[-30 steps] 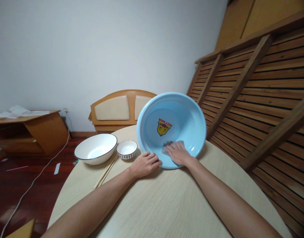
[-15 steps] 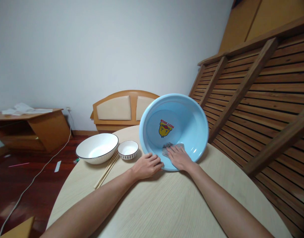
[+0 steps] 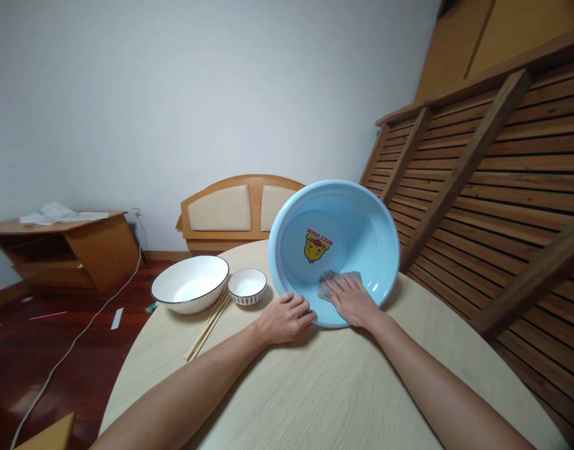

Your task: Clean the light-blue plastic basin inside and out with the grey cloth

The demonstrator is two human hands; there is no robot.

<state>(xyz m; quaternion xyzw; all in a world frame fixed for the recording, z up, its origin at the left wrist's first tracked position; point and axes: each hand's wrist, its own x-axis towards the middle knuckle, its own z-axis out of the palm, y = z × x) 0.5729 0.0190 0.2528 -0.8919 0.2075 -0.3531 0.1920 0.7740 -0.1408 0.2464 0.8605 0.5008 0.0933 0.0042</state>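
Note:
A light blue plastic basin [image 3: 293, 228] is tipped on its side on the table, its open side toward me, with a yellow duck print on the bottom. My left hand [image 3: 287, 320] is closed over its near rim at the lower left; some fingertips are hidden. Inside, on the lower wall, my right hand [image 3: 353, 301] presses a thin grey cloth [image 3: 327, 287] against the plastic, fingers laid over it. Left of the basin stand a small white bowl [image 3: 247, 284] with dark marks and a large white bowl [image 3: 190, 281] with a dark rim. Several wooden chopsticks [image 3: 208, 325] lie beside them.
The round wooden table [image 3: 333, 394] carries all of these. Behind it stands a headboard [image 3: 220, 209] with cream panels. A slatted wooden frame [image 3: 497, 206] leans at the right. A low cabinet [image 3: 94, 250] and a white cable [image 3: 75, 344] are at the left.
My right hand has slid the cloth slightly to the right along the basin's inner wall. My left hand keeps its place on the rim. The whole view has shifted a little.

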